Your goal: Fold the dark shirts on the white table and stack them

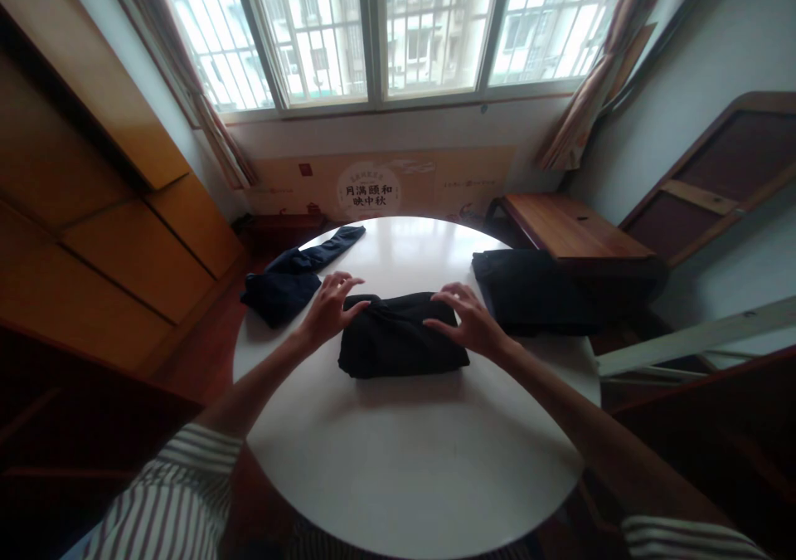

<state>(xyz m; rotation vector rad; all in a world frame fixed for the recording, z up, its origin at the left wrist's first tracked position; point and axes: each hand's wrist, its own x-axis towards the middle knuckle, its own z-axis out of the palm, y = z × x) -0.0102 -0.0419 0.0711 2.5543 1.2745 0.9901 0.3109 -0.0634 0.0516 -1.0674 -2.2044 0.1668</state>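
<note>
On the round white table [416, 460], a folded black cloth [403, 346] lies between the left hand [328, 305] and the right hand [476, 319], fingers spread and loosely curved by its ends — with neither seeming to pinch it, its creased top could slacken and unfold.

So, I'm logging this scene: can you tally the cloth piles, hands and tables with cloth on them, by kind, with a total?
Dark cloth piles: 3 (left pile, middle pile, right pile)
Hands: 2 (left hand, right hand)
Round white table: 1
Total: 6
</note>
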